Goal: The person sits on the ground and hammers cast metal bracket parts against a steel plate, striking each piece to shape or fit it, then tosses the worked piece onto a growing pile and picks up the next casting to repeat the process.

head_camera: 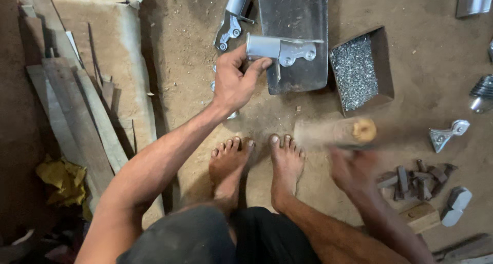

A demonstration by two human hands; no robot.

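My left hand [233, 79] grips a shiny metal bracket [277, 49] with a tube-like end and a flat lobed plate with holes. It holds it against the near end of a dark metal plate [295, 17] lying on the dirt floor. My right hand [354, 169] is blurred by motion and holds a wooden-handled tool [339, 132], probably a hammer, whose head I cannot make out. Both my bare feet [257, 161] rest on the ground just below the plate.
A cardboard box of small metal bits [359, 71] sits right of the plate. Another bracket [233, 20] lies at its left. More metal parts [447, 134] and a pile of small dark pieces [416, 179] lie at right. Wooden planks [77, 120] are stacked at left.
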